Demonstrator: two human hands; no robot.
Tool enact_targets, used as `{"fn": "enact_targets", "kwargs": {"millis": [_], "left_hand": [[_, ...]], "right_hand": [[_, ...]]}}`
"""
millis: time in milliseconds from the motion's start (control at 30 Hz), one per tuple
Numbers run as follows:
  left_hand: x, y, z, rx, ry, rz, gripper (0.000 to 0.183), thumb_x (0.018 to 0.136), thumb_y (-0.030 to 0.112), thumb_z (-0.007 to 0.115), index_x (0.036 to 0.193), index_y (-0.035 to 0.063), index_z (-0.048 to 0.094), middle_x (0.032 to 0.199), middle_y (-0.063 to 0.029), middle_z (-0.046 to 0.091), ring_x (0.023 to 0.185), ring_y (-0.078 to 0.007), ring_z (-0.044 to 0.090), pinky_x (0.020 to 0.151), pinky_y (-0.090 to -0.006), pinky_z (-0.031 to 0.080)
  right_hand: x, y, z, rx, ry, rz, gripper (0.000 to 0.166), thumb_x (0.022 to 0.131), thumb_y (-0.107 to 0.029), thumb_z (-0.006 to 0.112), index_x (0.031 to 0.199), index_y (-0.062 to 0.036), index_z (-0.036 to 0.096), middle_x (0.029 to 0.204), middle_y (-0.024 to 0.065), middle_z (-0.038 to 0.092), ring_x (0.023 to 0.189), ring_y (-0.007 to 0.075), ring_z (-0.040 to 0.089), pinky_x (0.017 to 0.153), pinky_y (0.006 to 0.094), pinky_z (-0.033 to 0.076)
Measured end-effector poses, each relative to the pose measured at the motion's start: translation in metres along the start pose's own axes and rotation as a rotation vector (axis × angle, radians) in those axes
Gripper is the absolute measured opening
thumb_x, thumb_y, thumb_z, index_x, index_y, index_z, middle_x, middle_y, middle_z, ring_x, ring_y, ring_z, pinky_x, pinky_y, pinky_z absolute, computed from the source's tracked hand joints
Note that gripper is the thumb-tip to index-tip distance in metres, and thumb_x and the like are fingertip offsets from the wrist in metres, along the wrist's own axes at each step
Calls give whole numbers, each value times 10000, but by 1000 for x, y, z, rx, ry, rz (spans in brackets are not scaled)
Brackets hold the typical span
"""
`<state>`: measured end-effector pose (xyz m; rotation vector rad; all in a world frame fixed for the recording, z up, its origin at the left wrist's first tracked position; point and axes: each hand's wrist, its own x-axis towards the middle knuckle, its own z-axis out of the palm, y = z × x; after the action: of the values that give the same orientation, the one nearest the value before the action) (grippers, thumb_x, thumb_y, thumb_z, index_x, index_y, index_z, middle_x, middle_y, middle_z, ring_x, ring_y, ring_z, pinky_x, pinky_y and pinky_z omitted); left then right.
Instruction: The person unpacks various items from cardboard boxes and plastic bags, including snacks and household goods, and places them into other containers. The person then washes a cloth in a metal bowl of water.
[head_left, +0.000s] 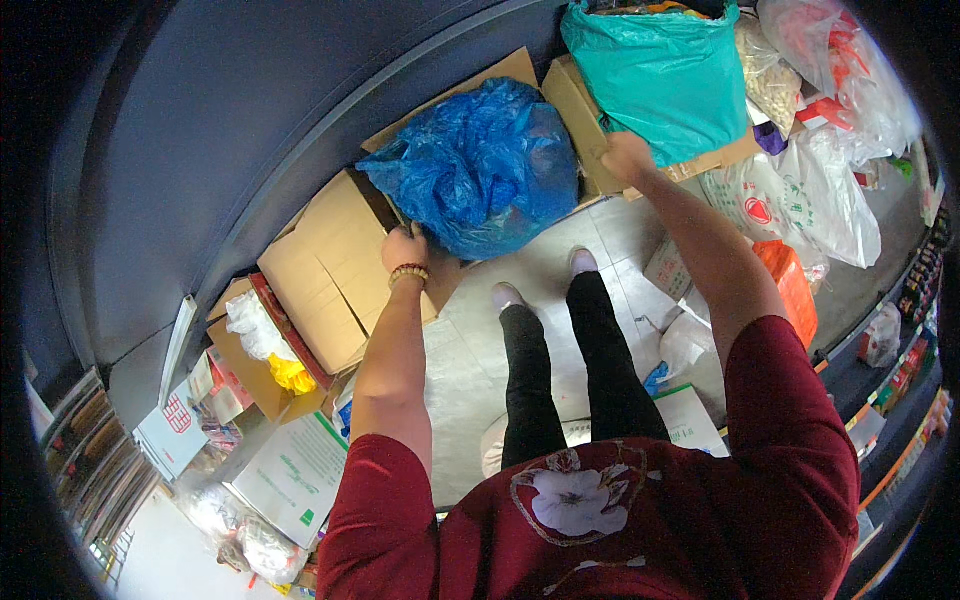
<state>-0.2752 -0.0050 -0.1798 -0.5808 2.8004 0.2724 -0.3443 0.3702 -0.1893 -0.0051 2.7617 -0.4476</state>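
Note:
My left hand (406, 249), with a beaded bracelet at the wrist, is closed at the left edge of an open cardboard box flap, beside a large blue plastic bag (487, 172). The blue bag bulges out of a cardboard box (529, 69) against the dark wall. On the bag's other side, my right hand (628, 156) is curled at the box's right flap (592, 154), just below a teal plastic bag (664, 82). Both hands' fingertips are hidden, so what exactly they grip cannot be told. A closed cardboard box (322, 262) lies left of my left hand.
A box with white and yellow bags (292, 375) and a white carton (292, 476) are at the left. White plastic bags (795, 195), an orange bag (787, 289) and a bag of light pieces (766, 75) lie at the right. Shelves (892, 442) line the right rim.

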Motion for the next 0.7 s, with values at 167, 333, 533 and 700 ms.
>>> {"fn": "enact_targets", "kwargs": {"millis": [167, 333, 533, 700], "left_hand": [[4, 1, 4, 14, -12, 4, 343, 756, 343, 532, 729, 13, 621, 759, -216, 591, 723, -366, 581, 642, -432, 466], [8, -13, 7, -19, -141, -20, 395, 789, 384, 479, 875, 16, 597, 850, -229, 586, 803, -379, 567, 694, -434, 457], [7, 1, -8, -34, -74, 16, 383, 800, 352, 452, 1001, 42, 553, 890, -229, 582, 831, -380, 560, 720, -438, 451], [13, -2, 3, -62, -35, 61, 276, 776, 258, 491, 912, 39, 590, 862, -216, 587, 820, -365, 565, 709, -432, 455]], "right_hand": [[-3, 7, -4, 87, -20, 58, 279, 707, -270, 514, 830, -39, 610, 812, 194, 596, 766, 349, 578, 676, 432, 466], [-8, 8, -1, 3, -14, 93, 327, 734, -335, 513, 869, -47, 588, 828, 195, 594, 771, 349, 577, 657, 439, 468], [-10, 9, -14, 122, 0, 86, 384, 754, -389, 504, 938, -59, 575, 862, 191, 593, 786, 345, 577, 665, 439, 469], [4, 9, 1, 151, 47, 130, 375, 753, -378, 509, 943, -64, 586, 867, 185, 595, 791, 348, 575, 680, 431, 468]]}}
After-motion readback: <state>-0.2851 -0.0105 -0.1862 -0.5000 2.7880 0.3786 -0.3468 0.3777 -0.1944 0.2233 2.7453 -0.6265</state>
